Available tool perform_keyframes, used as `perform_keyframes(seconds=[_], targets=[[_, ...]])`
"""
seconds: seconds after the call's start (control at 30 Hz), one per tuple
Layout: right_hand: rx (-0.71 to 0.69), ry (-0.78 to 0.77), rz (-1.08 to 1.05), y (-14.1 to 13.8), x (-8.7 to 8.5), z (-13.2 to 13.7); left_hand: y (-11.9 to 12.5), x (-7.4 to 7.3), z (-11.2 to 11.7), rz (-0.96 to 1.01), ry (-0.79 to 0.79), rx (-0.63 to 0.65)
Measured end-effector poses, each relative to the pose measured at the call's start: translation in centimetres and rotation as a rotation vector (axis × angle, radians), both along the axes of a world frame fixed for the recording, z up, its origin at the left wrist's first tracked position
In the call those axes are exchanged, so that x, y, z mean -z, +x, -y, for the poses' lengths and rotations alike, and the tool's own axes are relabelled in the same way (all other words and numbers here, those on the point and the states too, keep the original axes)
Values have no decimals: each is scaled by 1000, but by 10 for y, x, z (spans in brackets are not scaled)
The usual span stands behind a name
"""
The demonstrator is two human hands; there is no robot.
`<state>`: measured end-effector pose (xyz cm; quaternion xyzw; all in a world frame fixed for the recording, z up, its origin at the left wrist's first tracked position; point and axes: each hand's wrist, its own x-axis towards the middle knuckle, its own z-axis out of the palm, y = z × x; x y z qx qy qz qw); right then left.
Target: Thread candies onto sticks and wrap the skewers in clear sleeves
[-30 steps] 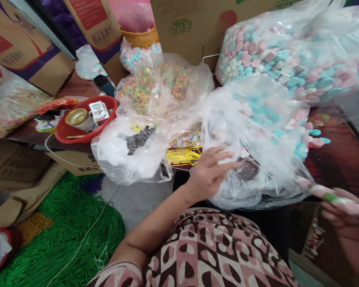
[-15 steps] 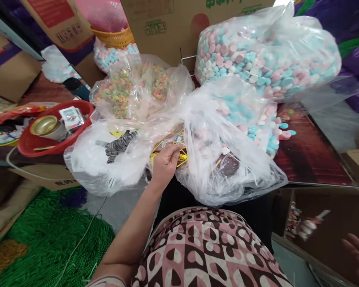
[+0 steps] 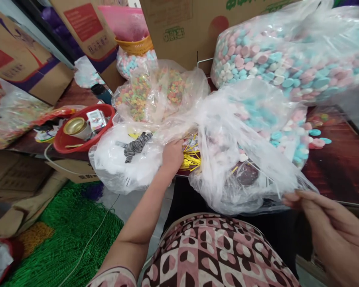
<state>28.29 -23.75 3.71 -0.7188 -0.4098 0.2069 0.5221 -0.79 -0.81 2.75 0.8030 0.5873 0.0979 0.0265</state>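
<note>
My left hand rests at the table's front, between a clear bag of white fluffy filling and a bundle of yellow twist ties. Its fingers are hidden from view. A black-and-grey striped bundle lies on the white bag. My right hand is closed at the front right corner of a clear plastic bag, thumb and fingers pinching its edge. Pink, blue and white marshmallows lie in and behind this bag.
A large sack of marshmallows and a bag of colourful ring-shaped candies stand behind. To the left is a red basin holding a metal bowl. Green cord is heaped on the floor. Cardboard boxes line the back.
My right hand has come up from the open box at lower right to the bag's corner and closed there. My left hand has turned and moved off the twist ties. The view has shifted left.
</note>
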Motion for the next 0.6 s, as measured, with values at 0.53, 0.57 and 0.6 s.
perform_keyframes(seconds=[0.53, 0.57, 0.6], targets=[[-237, -35, -82, -34, 12, -13, 3, 15, -12, 14, -31, -27], [-254, -40, -79, -35, 12, -13, 3, 16, -13, 18, -23, -28], [-273, -40, -75, -36, 13, -14, 3, 16, -13, 22, -15, -27]])
